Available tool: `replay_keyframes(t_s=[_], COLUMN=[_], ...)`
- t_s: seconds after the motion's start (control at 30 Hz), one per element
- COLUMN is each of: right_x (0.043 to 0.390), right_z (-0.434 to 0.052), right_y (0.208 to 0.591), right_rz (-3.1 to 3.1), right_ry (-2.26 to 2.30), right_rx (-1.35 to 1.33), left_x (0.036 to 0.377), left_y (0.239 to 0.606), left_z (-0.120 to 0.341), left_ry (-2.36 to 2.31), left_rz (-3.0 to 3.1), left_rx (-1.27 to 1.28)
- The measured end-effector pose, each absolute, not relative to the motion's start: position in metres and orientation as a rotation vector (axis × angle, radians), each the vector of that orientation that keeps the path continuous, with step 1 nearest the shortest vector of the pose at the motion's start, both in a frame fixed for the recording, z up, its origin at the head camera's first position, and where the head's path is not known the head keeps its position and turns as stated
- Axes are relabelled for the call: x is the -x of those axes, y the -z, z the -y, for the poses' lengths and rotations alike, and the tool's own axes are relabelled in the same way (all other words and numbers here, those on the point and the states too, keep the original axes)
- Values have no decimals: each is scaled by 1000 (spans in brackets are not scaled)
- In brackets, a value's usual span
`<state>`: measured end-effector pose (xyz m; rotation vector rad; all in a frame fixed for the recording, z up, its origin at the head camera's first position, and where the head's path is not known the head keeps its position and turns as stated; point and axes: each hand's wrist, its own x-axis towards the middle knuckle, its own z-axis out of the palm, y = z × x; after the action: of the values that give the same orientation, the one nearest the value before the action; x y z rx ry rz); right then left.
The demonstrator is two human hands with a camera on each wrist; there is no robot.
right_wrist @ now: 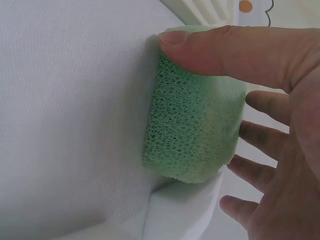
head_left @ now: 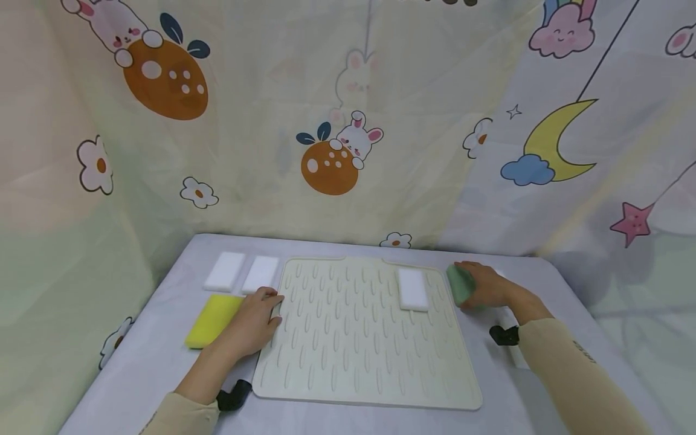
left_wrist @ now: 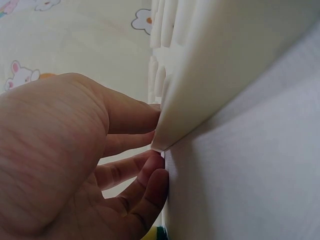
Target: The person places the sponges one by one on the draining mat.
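At the right edge of the cream ribbed mat (head_left: 364,338), my right hand (head_left: 486,285) holds a green porous sponge (head_left: 459,284). The right wrist view shows the thumb (right_wrist: 215,50) along one face of this sponge (right_wrist: 195,115), with fingertips (right_wrist: 262,137) at its opposite side. My left hand (head_left: 252,320) touches the mat's left edge. Its thumb and index tips meet the mat's edge (left_wrist: 195,95) in the left wrist view, while the lower fingers rest by the table cloth. A white sponge block (head_left: 413,290) lies on the mat, upper right.
Two white blocks, one at far left (head_left: 225,271) and a second block (head_left: 261,275) beside it, lie left of the mat. A yellow sponge (head_left: 214,321) sits by my left wrist. White blocks (right_wrist: 182,210) lie near the green sponge. A patterned curtain (head_left: 261,151) hangs behind the table.
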<state>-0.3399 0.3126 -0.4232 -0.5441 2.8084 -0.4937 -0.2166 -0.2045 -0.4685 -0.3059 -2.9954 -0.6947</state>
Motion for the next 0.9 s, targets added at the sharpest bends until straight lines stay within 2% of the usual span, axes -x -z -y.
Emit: replay_keyframes(t_s=[0.9], right_x=[334], right_z=[-309], right_y=[413], right_rz=[-2853], right_ry=[415], right_rx=[542], left_x=[216], left_y=[471], left_z=[205], left_ry=[715], left_rz=[2986], left_rx=[286])
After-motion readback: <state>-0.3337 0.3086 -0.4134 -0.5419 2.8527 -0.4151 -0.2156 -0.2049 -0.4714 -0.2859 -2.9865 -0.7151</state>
